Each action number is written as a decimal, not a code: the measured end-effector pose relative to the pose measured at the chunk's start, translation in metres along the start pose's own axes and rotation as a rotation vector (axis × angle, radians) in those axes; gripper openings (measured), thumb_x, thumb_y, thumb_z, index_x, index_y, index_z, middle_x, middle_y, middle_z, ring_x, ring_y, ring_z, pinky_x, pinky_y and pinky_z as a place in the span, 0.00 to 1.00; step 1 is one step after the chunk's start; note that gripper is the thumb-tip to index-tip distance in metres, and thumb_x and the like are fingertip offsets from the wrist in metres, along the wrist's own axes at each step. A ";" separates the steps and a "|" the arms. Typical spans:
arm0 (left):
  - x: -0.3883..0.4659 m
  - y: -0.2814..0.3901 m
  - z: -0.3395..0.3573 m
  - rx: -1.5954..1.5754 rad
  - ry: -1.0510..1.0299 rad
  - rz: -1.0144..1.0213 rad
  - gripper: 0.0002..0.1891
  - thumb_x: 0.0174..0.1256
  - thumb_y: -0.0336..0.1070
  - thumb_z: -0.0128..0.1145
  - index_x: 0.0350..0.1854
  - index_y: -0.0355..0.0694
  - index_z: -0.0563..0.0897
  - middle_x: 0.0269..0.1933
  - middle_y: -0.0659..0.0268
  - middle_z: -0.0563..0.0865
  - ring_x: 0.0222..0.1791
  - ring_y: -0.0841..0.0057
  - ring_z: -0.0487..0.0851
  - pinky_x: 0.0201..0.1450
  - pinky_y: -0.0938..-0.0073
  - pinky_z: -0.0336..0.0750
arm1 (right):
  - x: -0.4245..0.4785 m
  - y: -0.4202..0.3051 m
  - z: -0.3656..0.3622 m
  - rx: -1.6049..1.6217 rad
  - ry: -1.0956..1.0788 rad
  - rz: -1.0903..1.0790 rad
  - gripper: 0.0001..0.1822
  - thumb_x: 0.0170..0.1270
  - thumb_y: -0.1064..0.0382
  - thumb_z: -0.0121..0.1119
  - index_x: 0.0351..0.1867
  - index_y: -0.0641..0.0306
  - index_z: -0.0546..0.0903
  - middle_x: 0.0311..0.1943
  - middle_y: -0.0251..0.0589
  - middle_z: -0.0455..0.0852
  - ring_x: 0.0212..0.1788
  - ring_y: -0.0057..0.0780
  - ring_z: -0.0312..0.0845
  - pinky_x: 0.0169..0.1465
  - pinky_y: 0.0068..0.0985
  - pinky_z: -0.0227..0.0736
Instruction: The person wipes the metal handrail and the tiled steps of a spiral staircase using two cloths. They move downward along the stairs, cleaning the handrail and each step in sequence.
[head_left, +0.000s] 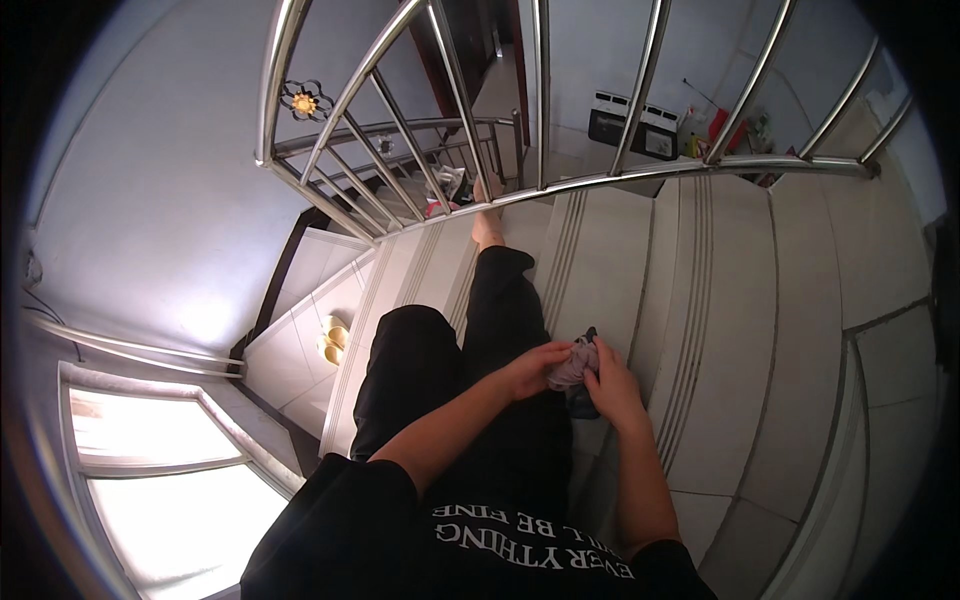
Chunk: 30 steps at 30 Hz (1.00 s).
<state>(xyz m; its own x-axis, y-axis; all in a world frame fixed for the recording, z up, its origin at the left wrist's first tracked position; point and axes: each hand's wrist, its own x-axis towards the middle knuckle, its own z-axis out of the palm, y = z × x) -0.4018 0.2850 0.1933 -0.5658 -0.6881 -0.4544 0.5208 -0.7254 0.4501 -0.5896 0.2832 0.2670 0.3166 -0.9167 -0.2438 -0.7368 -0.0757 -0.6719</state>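
Observation:
A bunched greyish-pink piece of fabric (574, 367), perhaps a sock, is held between my two hands above my right thigh. My left hand (536, 367) pinches its left side. Against its right side, the thumb and fingers of my right hand (616, 379) grip it. Dark fabric (583, 403) shows just below the bundle, and a small dark tip sticks out above it. Whether these dark parts belong to the same piece cannot be made out. Black trousers (409, 367) cover my legs, and one bare foot (487, 225) rests by the railing.
I sit on a tiled staircase (701, 300) with grooved step edges. A stainless-steel railing (540, 97) curves ahead. Yellow slippers (332, 340) lie on the lower landing to the left, near a bright window (172, 517). Beyond the bars, a black-and-white appliance (634, 127) stands by the wall.

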 end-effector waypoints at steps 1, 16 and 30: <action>-0.001 0.001 0.003 0.005 0.012 -0.003 0.21 0.70 0.41 0.54 0.63 0.43 0.73 0.59 0.65 0.79 0.59 0.69 0.77 0.62 0.60 0.70 | 0.000 0.001 0.001 0.001 0.004 -0.005 0.31 0.62 0.63 0.57 0.67 0.63 0.63 0.59 0.57 0.72 0.57 0.55 0.72 0.58 0.39 0.70; -0.015 0.014 0.019 0.031 0.015 -0.027 0.19 0.68 0.42 0.56 0.60 0.45 0.74 0.55 0.66 0.80 0.56 0.70 0.78 0.57 0.63 0.73 | 0.000 0.005 0.008 0.002 0.033 -0.073 0.29 0.63 0.64 0.56 0.66 0.62 0.64 0.58 0.53 0.73 0.57 0.53 0.72 0.57 0.39 0.70; 0.024 0.058 0.022 1.129 0.347 0.379 0.19 0.63 0.35 0.57 0.57 0.43 0.77 0.57 0.60 0.79 0.57 0.66 0.77 0.58 0.65 0.71 | 0.027 -0.010 -0.021 -0.077 0.192 -0.063 0.29 0.62 0.66 0.58 0.66 0.62 0.66 0.61 0.54 0.70 0.59 0.54 0.70 0.60 0.39 0.68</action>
<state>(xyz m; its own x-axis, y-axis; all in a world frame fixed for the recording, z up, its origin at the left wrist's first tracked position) -0.3991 0.2267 0.2259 -0.2106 -0.9442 -0.2531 -0.3248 -0.1766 0.9291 -0.5863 0.2508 0.2819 0.2493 -0.9665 -0.0604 -0.7646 -0.1583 -0.6247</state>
